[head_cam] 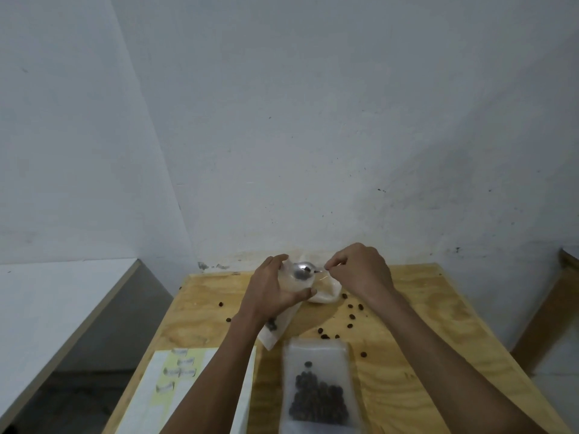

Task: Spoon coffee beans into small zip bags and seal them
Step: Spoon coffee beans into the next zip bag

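— Beans [318, 402] are being seen nearest, bunched dark in the lower part of a frosted zip bag [316, 355] lying flat on the plywood table [407, 355]. What is being shown beside it?

— A white sheet [141, 402] with a pale yellow strip is lying to the left, partly covered by the left forearm. Loose beans [352, 317] are being left scattered on the wood just beyond the filled bag.

— And the hands?

— Farther back, a second small bag [326, 292] is being gripped by the left hand [272, 292], fingers curled over its far side and thumb pressed on its near side. A metal spoon [301, 270] is being held at the bag's mouth, its bowl shining between the hands.

— By which hand is it being held?

— Its thin handle is being pinched by the right hand [360, 270], fingertips drawn together on it. Whether beans are lying in the bowl cannot be told. A pale wall [313, 120] is being seen behind the table.
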The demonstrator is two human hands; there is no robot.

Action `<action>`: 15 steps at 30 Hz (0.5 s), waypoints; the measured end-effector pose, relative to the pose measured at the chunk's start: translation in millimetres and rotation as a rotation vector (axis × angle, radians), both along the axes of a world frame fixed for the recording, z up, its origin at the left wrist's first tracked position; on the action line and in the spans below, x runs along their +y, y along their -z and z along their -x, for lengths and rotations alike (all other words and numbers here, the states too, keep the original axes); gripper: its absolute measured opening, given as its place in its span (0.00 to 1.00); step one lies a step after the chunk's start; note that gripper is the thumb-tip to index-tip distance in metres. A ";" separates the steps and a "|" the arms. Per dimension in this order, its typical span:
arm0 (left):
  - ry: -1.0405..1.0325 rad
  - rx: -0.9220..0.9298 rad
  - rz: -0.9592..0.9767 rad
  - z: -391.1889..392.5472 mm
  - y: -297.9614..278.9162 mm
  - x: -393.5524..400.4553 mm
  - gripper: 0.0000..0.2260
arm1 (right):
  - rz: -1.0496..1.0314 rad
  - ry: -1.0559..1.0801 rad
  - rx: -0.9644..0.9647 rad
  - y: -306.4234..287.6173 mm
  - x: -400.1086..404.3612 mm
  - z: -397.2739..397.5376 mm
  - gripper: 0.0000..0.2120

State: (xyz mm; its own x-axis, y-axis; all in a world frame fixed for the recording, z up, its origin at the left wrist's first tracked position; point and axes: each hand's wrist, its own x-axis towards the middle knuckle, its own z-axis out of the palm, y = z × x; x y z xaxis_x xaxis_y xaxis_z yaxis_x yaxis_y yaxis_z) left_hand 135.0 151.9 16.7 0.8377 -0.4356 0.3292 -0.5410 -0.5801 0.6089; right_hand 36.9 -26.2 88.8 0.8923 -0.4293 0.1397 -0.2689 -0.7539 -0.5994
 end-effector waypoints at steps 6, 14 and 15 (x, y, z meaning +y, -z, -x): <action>-0.021 0.026 0.053 -1.5 1.5 1.8 0.51 | 0.216 -0.034 -0.131 -1.1 -0.2 5.4 0.12; 0.028 0.351 0.338 2.6 -8.9 -9.6 0.27 | 0.222 0.115 0.129 44.4 -18.9 -1.6 0.09; 0.044 0.394 0.356 1.7 -10.4 -14.0 0.21 | 0.222 0.106 0.149 51.6 -17.5 -1.3 0.09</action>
